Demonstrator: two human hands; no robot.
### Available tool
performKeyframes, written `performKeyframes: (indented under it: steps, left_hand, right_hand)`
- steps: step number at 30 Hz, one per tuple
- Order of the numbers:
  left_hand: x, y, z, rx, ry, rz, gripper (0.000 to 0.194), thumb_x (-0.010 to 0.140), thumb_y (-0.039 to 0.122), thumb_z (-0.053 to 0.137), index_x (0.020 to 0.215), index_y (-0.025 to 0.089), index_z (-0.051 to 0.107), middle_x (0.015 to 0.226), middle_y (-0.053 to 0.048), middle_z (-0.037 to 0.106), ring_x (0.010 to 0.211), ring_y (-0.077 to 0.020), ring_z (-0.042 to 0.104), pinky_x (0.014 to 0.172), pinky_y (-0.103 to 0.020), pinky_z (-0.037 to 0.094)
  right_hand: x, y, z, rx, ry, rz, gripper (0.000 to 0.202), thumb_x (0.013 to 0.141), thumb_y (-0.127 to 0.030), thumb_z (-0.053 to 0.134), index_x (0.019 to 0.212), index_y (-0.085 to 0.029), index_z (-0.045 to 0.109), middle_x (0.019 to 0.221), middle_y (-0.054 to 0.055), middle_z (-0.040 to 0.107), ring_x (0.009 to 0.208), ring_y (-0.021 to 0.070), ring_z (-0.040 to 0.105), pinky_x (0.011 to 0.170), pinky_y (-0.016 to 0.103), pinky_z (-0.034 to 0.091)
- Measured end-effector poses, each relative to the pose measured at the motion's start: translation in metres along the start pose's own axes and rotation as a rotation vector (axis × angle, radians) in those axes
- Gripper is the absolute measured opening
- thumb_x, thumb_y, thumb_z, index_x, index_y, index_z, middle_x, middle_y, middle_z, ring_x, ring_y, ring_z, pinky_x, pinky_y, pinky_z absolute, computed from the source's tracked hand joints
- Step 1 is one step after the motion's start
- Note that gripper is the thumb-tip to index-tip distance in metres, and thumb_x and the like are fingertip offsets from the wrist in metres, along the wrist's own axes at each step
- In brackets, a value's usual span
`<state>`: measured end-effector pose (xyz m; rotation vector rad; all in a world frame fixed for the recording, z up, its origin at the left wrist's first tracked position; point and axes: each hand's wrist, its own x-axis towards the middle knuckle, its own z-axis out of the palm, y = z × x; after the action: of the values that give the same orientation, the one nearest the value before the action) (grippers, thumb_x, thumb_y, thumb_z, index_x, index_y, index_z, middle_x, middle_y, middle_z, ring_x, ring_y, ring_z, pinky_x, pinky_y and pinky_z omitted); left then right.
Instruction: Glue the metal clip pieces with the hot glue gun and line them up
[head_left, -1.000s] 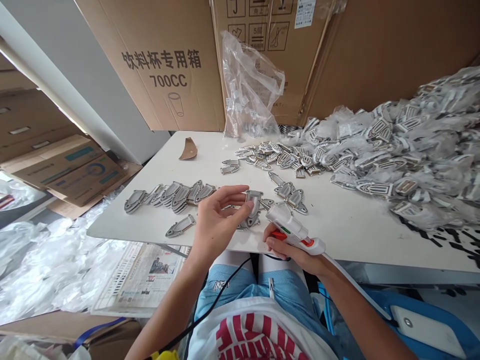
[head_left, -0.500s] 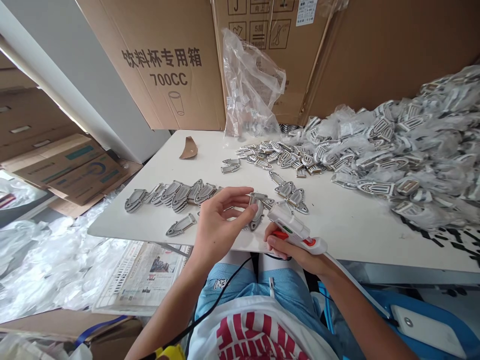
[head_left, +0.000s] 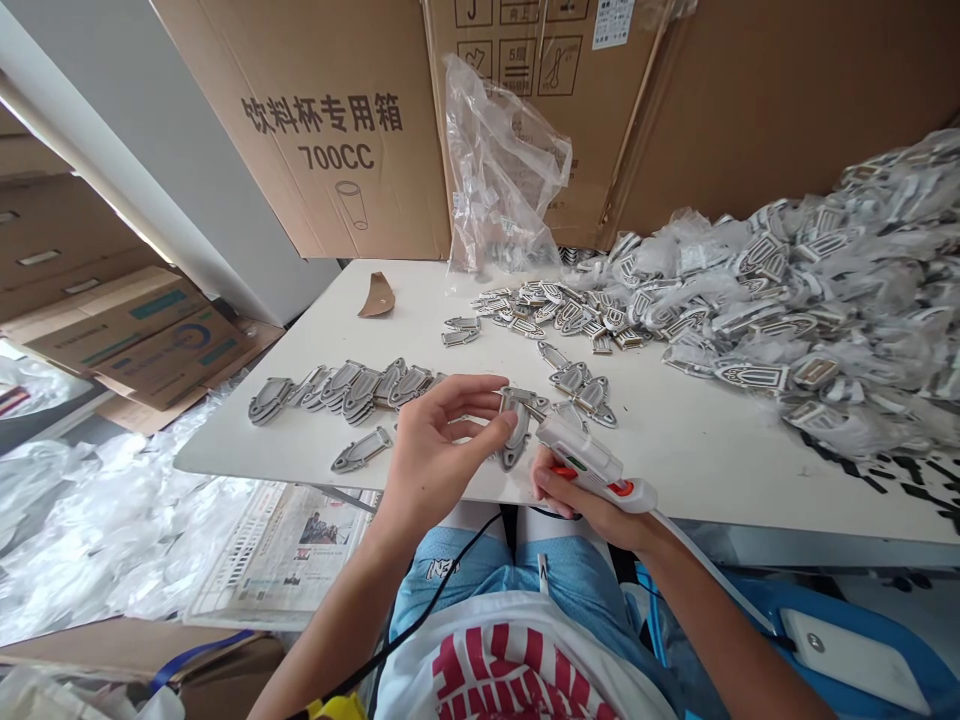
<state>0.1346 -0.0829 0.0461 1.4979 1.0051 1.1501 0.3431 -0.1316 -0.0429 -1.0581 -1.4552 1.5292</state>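
Between the thumb and fingers of my left hand (head_left: pixel 442 450) is a grey metal buckle-like piece (head_left: pixel 516 428), pointed at one end, held just above the table's front edge. My right hand (head_left: pixel 574 495) is wrapped round a white glue gun (head_left: pixel 589 462) with a red trigger, its nozzle end close to the held piece. A cord runs from the glue gun down to the right. Left of my left hand, stacked metal pieces (head_left: pixel 360 390) lie in a row, with a single piece (head_left: pixel 361 450) in front. A few more pieces (head_left: pixel 577 385) lie beyond the glue gun.
Loose metal pieces (head_left: pixel 562 308) and a large heap of plastic-wrapped ones (head_left: pixel 750 280) cover the back and right of the white table (head_left: pixel 720 450). A clear plastic bag (head_left: pixel 499 170) stands against cardboard boxes (head_left: pixel 337 190). A cardboard scrap (head_left: pixel 377 296) lies at the back left.
The glue gun has shifted very slightly downward and right, and the metal piece in my left hand has tilted a little. My left hand stays in nearly the same place.
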Motion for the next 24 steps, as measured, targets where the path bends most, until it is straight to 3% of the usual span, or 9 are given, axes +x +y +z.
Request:
performKeyframes:
  steps: [10,24]
  left_hand:
    - [-0.0016,0.0025,-0.0011,-0.018,-0.016,-0.010,0.028,0.086,0.028,0.085,0.112,0.020,0.080,0.096,-0.007,0.078,0.096,-0.0207,0.075,0.076,-0.026,0.067]
    - [-0.0016,0.0040,-0.0005,-0.022,-0.010,-0.022,0.031,0.084,0.030,0.086,0.112,0.020,0.080,0.096,-0.009,0.078,0.096,-0.0234,0.076,0.076,-0.031,0.068]
  right_hand:
    - [-0.0007,-0.0079,0.0029,-0.045,0.036,-0.008,0.043,0.104,-0.059,0.061,0.082,-0.021,0.059,0.064,-0.003,0.047,0.059,0.0146,0.041,0.062,0.033,0.034]
    - [0.0005,-0.0072,0.0030,-0.006,0.040,-0.015,0.047,0.100,-0.065,0.063,0.082,-0.022,0.062,0.063,-0.004,0.048,0.057,0.0143,0.042,0.061,0.032,0.036]
